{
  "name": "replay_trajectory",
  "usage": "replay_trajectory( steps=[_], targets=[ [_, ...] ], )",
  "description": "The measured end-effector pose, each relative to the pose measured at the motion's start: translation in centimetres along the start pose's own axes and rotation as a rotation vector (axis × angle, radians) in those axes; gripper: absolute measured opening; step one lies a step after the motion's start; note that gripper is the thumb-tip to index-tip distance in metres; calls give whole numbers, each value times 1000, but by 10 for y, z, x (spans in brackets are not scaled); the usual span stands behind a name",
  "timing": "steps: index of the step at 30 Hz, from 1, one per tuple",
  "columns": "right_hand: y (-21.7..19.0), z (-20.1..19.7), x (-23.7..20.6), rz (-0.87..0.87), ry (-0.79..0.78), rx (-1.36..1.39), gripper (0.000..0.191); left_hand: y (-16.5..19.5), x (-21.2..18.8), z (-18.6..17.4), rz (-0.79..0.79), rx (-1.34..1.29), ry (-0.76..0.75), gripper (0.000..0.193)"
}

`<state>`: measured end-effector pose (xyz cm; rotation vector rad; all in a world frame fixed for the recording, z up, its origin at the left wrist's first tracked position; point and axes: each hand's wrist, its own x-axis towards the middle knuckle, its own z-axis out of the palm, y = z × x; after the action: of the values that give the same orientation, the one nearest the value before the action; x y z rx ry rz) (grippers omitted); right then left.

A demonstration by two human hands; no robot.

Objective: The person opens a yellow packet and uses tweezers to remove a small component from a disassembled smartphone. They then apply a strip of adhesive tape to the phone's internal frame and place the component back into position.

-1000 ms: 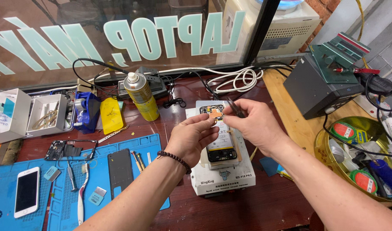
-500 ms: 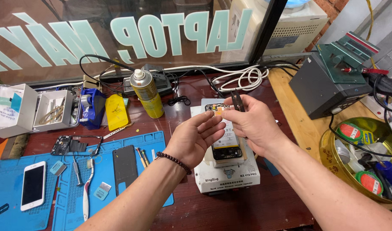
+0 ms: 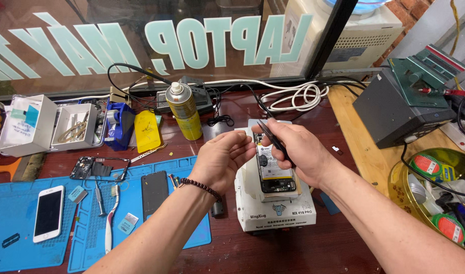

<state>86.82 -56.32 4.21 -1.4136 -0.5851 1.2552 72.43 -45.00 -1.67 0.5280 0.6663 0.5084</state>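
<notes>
- Tweezers [image 3: 276, 143] sat pinched in the right hand [image 3: 298, 155], fingers closed, tips angled clear of the work.
- Left hand [image 3: 223, 158] hovered half-curled, empty, beside the opened phone [image 3: 274, 172].
- Phone lay flat on the white heating station [image 3: 275, 213], on the desk [image 3: 339, 243], keeping it steady and level.

The scene is evenly and brightly lit by soft daylight from the large glass window pane [image 3: 141, 45], on which pale reflections are seen. Only faint shadows are cast on the dark reddish wooden tabletop [image 3: 293, 248]. Edges are bowed slightly; focus is kept sharp.
</notes>
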Motion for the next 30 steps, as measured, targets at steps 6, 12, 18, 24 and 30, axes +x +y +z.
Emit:
replay_trajectory(
  steps=[6, 12, 18, 24, 30],
  targets=[
    [0, 9, 4, 98, -15, -17, 31, 12, 1, -3, 68, 44, 42, 23],
    [-1, 16, 3, 123, 15, -5, 25, 13, -2, -3, 36, 69, 10, 18],
    [-3, 14, 1, 146, 15, 3, 25, 10, 0, -2, 12, 71, 10, 18],
    [0, 12, 1, 153, 15, 12, 26, 10, 2, -3, 1, 90, -9, 22],
    [1, 8, 3, 175, 18, 8, 27, 8, 4, 4, 34, 142, 81, 32]
  ],
)
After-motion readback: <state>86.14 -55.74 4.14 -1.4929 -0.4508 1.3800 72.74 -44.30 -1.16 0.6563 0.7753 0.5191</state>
